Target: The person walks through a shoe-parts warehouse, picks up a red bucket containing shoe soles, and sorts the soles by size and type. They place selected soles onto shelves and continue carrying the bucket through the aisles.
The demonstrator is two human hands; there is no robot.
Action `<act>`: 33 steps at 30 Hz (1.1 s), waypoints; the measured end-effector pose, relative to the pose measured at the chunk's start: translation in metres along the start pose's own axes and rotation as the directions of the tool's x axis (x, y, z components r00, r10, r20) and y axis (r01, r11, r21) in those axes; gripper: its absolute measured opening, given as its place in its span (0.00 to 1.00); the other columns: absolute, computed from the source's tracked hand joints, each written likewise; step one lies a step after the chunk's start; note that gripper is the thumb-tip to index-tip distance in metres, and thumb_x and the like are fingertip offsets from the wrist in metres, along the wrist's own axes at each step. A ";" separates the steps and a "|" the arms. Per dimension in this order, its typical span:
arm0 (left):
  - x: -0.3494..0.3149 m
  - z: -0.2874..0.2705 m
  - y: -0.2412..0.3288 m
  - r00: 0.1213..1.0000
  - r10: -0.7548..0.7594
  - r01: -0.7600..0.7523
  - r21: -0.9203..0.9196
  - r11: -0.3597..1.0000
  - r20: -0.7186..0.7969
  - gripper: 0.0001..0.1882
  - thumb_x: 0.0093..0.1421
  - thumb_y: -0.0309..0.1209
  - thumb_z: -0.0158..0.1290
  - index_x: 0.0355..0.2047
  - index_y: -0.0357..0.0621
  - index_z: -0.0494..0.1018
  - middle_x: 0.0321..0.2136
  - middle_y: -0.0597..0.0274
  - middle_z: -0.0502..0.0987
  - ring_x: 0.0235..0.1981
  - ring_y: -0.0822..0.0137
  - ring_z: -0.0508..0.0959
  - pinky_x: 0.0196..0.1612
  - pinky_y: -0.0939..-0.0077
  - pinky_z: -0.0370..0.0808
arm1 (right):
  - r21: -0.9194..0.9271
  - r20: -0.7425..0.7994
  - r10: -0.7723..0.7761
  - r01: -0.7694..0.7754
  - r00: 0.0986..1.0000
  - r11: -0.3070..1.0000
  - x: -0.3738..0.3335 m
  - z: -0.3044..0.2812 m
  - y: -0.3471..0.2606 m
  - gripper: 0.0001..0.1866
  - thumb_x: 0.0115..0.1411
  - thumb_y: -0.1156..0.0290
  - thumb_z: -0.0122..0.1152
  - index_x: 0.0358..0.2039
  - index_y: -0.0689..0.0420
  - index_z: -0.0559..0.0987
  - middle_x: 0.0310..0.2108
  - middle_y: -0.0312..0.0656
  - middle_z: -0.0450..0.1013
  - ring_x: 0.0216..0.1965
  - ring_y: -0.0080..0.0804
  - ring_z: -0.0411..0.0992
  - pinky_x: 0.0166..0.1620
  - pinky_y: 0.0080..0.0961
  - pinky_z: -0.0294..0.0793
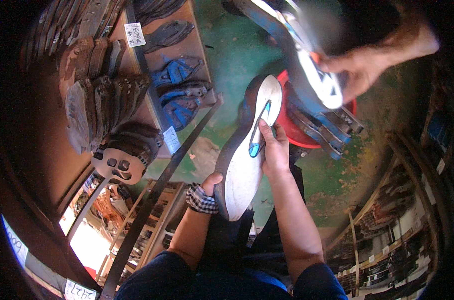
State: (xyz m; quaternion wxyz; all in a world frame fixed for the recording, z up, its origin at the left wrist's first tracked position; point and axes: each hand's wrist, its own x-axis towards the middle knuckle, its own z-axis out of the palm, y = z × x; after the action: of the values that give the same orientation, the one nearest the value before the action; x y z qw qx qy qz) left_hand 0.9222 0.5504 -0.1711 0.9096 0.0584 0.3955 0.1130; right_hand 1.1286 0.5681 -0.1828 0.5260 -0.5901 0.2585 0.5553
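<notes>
In front of me is a long shoe sole (239,177), white on its face with a thick dark side wall. A narrow black-edged slot with a glossy blue piece (255,149) runs along its middle. My left hand (213,183) grips the sole's lower left edge, its thumb showing and its other fingers hidden beneath. My right hand (275,150) holds the right side, the thumb tip on the white face beside the slot. At the upper right another person's hand (359,70), blurred, holds a second white-faced sole (314,75) with bluish dark sides.
Beyond the sole stands a red bucket (292,127) with blue and dark metal pieces (332,131) over it. Racks at left carry dark sole-shaped pieces (104,110) and blue ones (179,112). A dark bar (159,185) slants beside my left arm. More loaded shelves (382,260) line the right.
</notes>
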 end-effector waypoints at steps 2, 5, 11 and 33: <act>0.002 0.002 0.000 1.000 0.026 -0.026 0.014 1.000 -0.012 0.43 0.55 0.51 0.51 0.63 0.35 0.52 0.59 0.45 0.63 0.57 0.52 0.68 0.58 0.58 0.68 | 0.009 0.007 0.003 -0.003 1.000 1.000 0.000 -0.004 -0.001 0.23 0.60 0.63 0.62 0.50 0.64 0.69 0.42 0.41 0.73 0.41 0.28 0.72 0.44 0.24 0.71; 0.006 0.009 0.000 0.998 0.056 -0.055 0.029 0.998 -0.040 0.43 0.56 0.52 0.50 0.63 0.35 0.52 0.59 0.44 0.63 0.56 0.52 0.69 0.57 0.58 0.69 | 0.170 0.115 -0.041 0.021 0.992 0.985 0.004 -0.030 0.008 0.34 0.57 0.63 0.66 0.57 0.66 0.62 0.46 0.47 0.72 0.42 0.30 0.72 0.45 0.26 0.73; 0.010 0.019 -0.009 0.978 0.030 -0.031 -0.001 1.000 -0.206 0.44 0.54 0.55 0.51 0.62 0.37 0.54 0.57 0.46 0.65 0.54 0.53 0.70 0.55 0.61 0.70 | -0.585 -0.081 -0.294 0.193 0.952 0.788 -0.028 -0.165 0.062 0.22 0.60 0.68 0.60 0.52 0.65 0.70 0.44 0.47 0.74 0.44 0.32 0.73 0.48 0.25 0.70; 0.051 0.089 -0.058 0.964 -0.158 0.134 -0.121 0.984 -0.215 0.45 0.55 0.63 0.43 0.64 0.45 0.53 0.57 0.42 0.66 0.52 0.34 0.70 0.50 0.39 0.71 | -0.910 -0.415 0.160 -0.410 0.896 -0.062 -0.118 -0.257 0.092 0.52 0.46 0.43 0.66 0.67 0.41 0.50 0.62 0.56 0.51 0.56 0.55 0.62 0.56 0.42 0.66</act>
State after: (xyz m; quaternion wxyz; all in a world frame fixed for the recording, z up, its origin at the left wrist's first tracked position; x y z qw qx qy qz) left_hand 1.0306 0.5061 -0.1578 0.8670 -0.0320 0.4920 0.0722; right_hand 1.1156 0.2725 -0.1478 -0.1944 -0.7631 -0.0409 0.6149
